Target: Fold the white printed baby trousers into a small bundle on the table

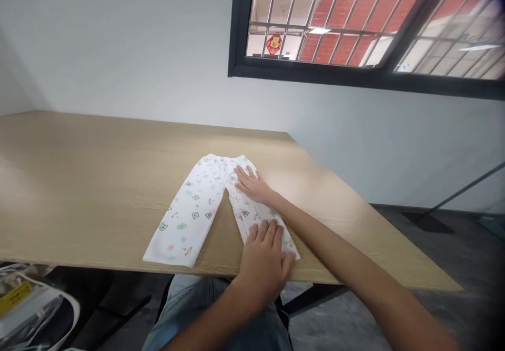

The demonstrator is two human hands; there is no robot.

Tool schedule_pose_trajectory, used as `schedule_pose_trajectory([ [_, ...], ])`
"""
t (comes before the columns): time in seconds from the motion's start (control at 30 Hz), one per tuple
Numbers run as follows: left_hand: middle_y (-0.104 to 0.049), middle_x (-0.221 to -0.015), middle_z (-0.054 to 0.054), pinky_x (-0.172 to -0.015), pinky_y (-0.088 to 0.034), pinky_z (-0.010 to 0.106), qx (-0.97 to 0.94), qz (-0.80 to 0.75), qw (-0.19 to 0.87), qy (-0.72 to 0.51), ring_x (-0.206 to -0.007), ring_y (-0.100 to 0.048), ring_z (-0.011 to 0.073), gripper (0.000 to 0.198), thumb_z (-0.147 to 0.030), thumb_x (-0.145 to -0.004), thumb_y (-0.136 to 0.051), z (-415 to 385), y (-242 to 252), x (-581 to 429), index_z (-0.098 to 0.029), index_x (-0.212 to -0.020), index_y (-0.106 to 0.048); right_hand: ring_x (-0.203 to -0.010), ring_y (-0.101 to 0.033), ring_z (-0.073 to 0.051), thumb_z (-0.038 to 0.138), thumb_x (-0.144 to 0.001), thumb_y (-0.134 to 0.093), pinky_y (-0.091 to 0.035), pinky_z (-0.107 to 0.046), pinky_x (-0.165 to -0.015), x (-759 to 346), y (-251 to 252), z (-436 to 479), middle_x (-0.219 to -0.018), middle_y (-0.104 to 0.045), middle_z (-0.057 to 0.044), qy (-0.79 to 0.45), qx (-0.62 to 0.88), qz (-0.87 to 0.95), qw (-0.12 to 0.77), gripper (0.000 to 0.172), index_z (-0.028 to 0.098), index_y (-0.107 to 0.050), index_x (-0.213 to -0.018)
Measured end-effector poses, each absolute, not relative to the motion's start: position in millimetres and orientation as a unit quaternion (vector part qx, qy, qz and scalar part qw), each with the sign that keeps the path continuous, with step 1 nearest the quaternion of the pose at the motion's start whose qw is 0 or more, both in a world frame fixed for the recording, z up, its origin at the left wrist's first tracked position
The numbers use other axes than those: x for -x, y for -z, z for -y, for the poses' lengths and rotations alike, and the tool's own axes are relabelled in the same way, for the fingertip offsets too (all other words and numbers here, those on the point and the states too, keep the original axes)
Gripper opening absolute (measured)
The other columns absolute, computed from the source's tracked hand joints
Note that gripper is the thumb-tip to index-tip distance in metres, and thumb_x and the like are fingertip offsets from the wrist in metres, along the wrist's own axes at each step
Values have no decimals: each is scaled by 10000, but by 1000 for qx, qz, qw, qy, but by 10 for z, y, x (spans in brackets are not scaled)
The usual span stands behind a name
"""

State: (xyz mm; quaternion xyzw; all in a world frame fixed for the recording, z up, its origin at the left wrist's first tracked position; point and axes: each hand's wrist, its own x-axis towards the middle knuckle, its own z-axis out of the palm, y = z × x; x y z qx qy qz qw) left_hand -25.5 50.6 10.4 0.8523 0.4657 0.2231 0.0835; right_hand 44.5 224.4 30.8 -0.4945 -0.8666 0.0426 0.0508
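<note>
A pair of small white pants (pixel 197 203) printed with little animals and coloured dots lies spread on the wooden table, waistband away from me and leg openings at the near edge. My left hand (pixel 263 253) rests flat, fingers together and stretched out, on the lower part of the right-hand leg. Higher on that same leg, close to the waistband, my right hand (pixel 254 185) presses with its fingers apart. Both hands cover parts of the fabric. The left-hand leg lies flat and untouched.
The light wood table (pixel 98 182) ends just below the pants and slants off at the right. A barred window (pixel 323 24) is in the wall behind. At the lower left stands a bag (pixel 35 309) with clear plastic packages, below table height.
</note>
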Motion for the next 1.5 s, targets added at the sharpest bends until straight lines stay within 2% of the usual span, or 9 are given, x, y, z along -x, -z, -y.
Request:
schedule_pose_trajectory([
  [0.17,-435,-1376,52,-1027,-372,392,-855,-429,3,-293,-1239,-420,248,541,-480,-902,-374,-162,141,362,-135,-1313,-441,-1347,-84,-354,406,-943,-259,-107,-552,-1051,-420,-289,-2762,-1506,-70,-98,-70,584,800,119,572,144,-157,-1441],
  [0.3,-587,-1201,65,-883,-460,365,-851,-434,-46,-294,-1042,-544,228,396,-379,-898,-452,-137,82,371,-140,-1207,-520,-1246,-347,-320,362,-908,-362,-267,-439,-1015,-475,-251,-2908,-1379,-378,-177,-107,610,760,199,584,86,-243,-1409],
  [0.5,-572,-952,41,-697,-480,393,-875,-435,22,-212,-853,-554,237,228,-406,-849,-535,-389,-242,238,-289,-1042,-563,-888,-577,-219,199,-781,-467,-415,-362,-848,-638,-276,-2862,-920,-644,-22,-187,599,715,308,682,203,-250,-1428],
  [0.67,-585,-895,69,-692,-461,398,-884,-423,58,-189,-839,-560,253,180,-382,-862,-497,-499,-274,172,-223,-873,-580,-721,-573,-174,192,-680,-565,-442,-277,-701,-739,-376,-2833,-791,-652,-14,-298,559,688,355,391,167,-656,-1060],
  [0.8,-608,-797,59,-662,-454,330,-866,-445,92,-210,-756,-576,219,127,-287,-837,-491,-532,-285,195,-176,-819,-550,-596,-532,-155,315,-689,-586,-427,-260,-574,-738,-488,-2758,-645,-609,-27,-373,521,660,393,225,135,-673,-792],
  [0.93,-571,-706,7,-579,-411,221,-817,-492,123,-274,-652,-549,139,111,-155,-822,-404,-418,-453,540,-180,-745,-480,-690,-554,-149,435,-731,-543,-435,-238,-598,-541,-735,-2691,-818,-630,-42,-417,461,656,429,307,167,-646,-840],
  [1.07,-481,-591,-46,-446,-327,172,-662,-607,185,-400,-482,-452,92,180,-276,-841,-391,-167,-594,1228,-202,-685,-440,-868,-558,-150,468,-811,-437,-450,-216,-671,-78,-941,-2646,-1113,-576,-56,-443,412,675,422,389,197,-594,-1041],
  [1.27,-602,-776,-5,-609,-415,261,-558,-746,167,-322,-632,-545,162,291,-385,-854,-387,-3,-324,2016,-274,-1009,-606,-980,-534,-217,435,-858,-469,-433,-305,-832,678,-717,-2557,-1144,-584,-70,-445,419,730,306,316,176,-630,-944],
  [1.5,-516,-976,103,-696,-422,376,-615,-740,-63,-266,-826,-497,251,282,-272,-827,-456,-42,27,1959,-308,-963,-700,-1099,-507,-228,422,-877,-452,-371,-329,-960,696,-605,-2487,-1212,-574,-36,-424,423,768,227,328,238,-618,-1093],
])
